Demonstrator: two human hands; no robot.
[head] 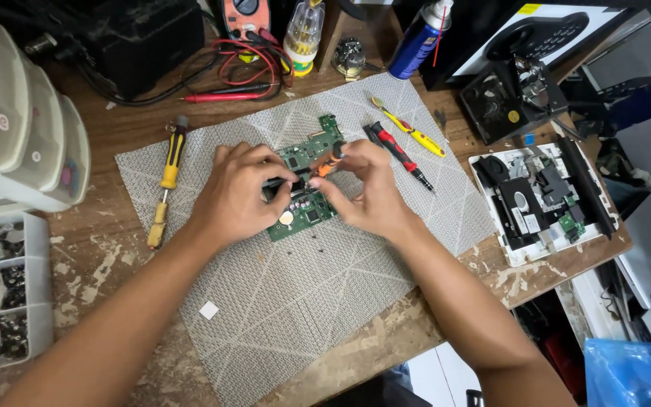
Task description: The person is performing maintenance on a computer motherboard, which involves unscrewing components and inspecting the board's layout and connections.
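Observation:
A green circuit board (307, 151) lies on a grey woven mat (303, 286) in the middle of the wooden bench. My left hand (236, 192) rests on the board's left side and pinches a small dark part at its fingertips. My right hand (363, 188) holds a small orange-handled screwdriver (329, 160) tilted down onto the board between the two hands. The lower middle of the board is hidden under my fingers.
A yellow screwdriver (166, 185) lies left on the mat; a red-black one (401, 154) and a yellow tool (408, 128) lie right. An opened white device (540, 200) sits at right. A screw tray (1, 294) and plastic drawers (16, 120) stand left. A blue spray can (420, 38) stands behind.

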